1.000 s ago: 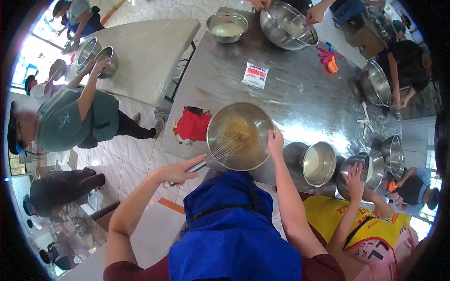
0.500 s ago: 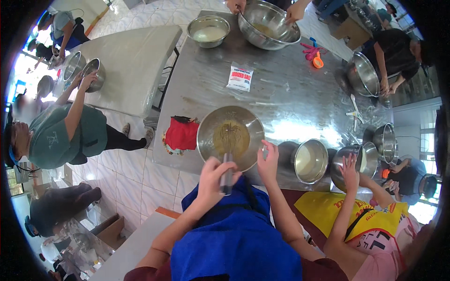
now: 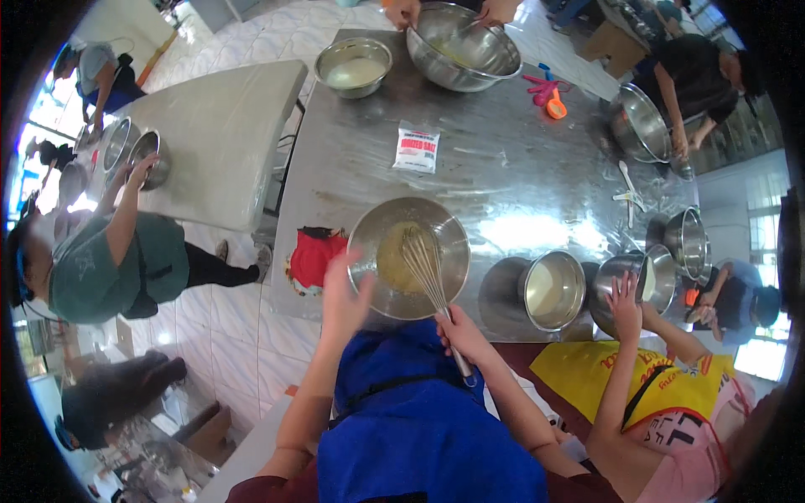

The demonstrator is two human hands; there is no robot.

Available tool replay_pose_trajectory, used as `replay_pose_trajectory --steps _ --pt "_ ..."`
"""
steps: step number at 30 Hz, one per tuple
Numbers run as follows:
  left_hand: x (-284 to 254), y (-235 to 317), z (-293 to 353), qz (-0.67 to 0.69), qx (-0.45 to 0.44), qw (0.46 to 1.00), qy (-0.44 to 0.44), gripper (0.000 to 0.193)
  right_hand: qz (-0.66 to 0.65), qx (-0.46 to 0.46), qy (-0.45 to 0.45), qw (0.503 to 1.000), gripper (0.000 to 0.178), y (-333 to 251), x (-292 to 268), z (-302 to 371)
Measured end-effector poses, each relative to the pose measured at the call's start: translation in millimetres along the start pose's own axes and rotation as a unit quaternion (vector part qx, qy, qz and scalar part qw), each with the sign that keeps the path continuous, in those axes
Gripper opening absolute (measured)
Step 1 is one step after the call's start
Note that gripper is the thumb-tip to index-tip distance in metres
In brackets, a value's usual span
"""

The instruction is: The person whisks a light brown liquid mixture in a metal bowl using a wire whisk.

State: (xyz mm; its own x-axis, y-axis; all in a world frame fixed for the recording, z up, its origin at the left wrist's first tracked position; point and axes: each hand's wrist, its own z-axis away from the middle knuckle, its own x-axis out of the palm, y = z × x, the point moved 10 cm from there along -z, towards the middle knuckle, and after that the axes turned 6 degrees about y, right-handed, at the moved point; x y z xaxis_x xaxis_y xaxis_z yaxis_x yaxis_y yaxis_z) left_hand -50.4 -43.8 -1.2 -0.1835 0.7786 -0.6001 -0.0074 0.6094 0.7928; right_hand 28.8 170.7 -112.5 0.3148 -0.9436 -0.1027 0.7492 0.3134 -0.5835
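A steel mixing bowl (image 3: 453,239) stands at the table's near edge, right in front of me, with a yellowish mixture (image 3: 394,258) in its bottom. My right hand (image 3: 464,334) is closed round the handle of a wire whisk (image 3: 426,267). The whisk leans over the bowl's near rim, its wires dipping into the mixture. At the bowl's left side, my left hand (image 3: 342,295) has its fingers apart and holds nothing; it is slightly blurred. Just beyond that hand lies a red cloth (image 3: 315,256).
A white salt packet (image 3: 417,147) lies past my bowl. To the right stands a steel bowl of pale liquid (image 3: 554,291), near a person in a yellow apron (image 3: 625,377). Another bowl of pale liquid (image 3: 353,69) and a large bowl (image 3: 463,49) held by someone's hands are at the far edge. Measuring spoons (image 3: 553,102) lie far right.
The whisk has passed from my left hand to my right, and its handle now slants rightward. My left hand has let go and moved left of the bowl, fingers spread.
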Motion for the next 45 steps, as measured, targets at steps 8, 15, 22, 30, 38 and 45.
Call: replay_pose_trajectory --steps 8,15,22,30,38,45 --pt "53 -138 -15 -0.023 -0.124 0.991 -0.044 0.039 0.386 -0.139 0.288 0.865 0.029 -30 -41 22" --pt "50 -136 -10 -0.004 -0.121 0.992 -0.031 0.041 0.348 -0.129 0.203 0.906 0.030 -28 6 33" --pt "48 -137 -13 0.025 -0.121 0.991 -0.058 0.042 0.305 -0.108 0.289 0.901 0.033 -24 32 23" --pt "50 -136 -11 0.027 -0.137 0.988 -0.066 0.045 0.337 -0.100 0.319 0.880 0.035 -20 13 20" --pt "55 -136 -8 0.026 -0.141 0.989 -0.049 0.046 0.386 -0.115 0.309 0.861 0.035 -38 13 18" --pt "59 -133 -9 0.019 -0.117 0.992 -0.038 0.051 0.368 -0.068 0.332 0.866 0.032 -29 5 14"
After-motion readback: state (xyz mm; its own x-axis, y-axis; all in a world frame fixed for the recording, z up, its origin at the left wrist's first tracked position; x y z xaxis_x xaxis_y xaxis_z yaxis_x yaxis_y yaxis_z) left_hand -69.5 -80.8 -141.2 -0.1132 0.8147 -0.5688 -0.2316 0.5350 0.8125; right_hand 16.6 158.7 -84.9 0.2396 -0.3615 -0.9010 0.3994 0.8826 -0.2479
